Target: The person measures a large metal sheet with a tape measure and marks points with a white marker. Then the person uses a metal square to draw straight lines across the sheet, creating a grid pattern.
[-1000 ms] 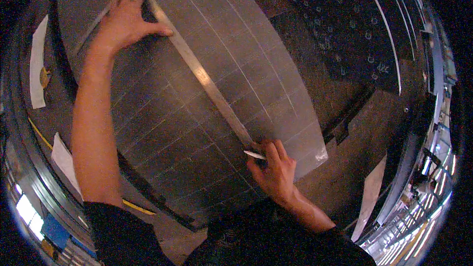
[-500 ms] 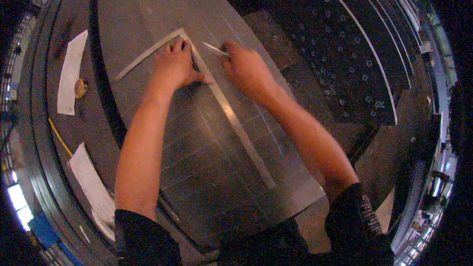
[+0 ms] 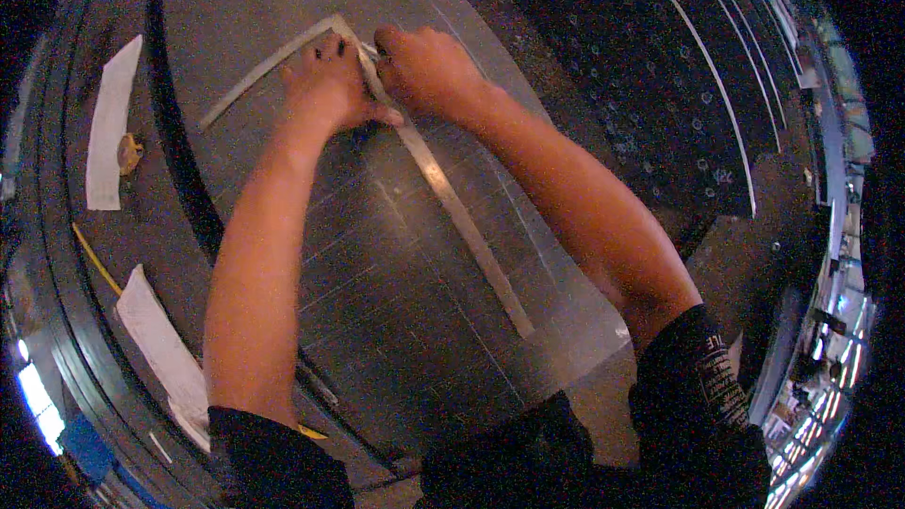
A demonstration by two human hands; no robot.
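A metal carpenter's square (image 3: 462, 217) lies on a dark steel sheet (image 3: 353, 264) ruled with thin pale lines. Pressing on it near its corner is my left hand (image 3: 330, 90), fingers spread and thumb resting over the long leg. My right hand (image 3: 429, 71) is closed around a thin pale marking stick (image 3: 370, 50), whose tip meets the outer edge of the long leg close to the corner. Most of the stick is hidden by the fingers.
Left of the sheet lie two white papers (image 3: 111, 132) (image 3: 162, 344), a yellow tape measure (image 3: 130, 153) and a thin yellow strip (image 3: 94, 256). Dark plates (image 3: 650, 66) with chalked circles are stacked at the far right. The sheet's curved edge runs along its right side.
My right hand has moved left and away from me, bringing the stick to the square's edge. My left hand stays on the square. The whole view has shifted slightly.
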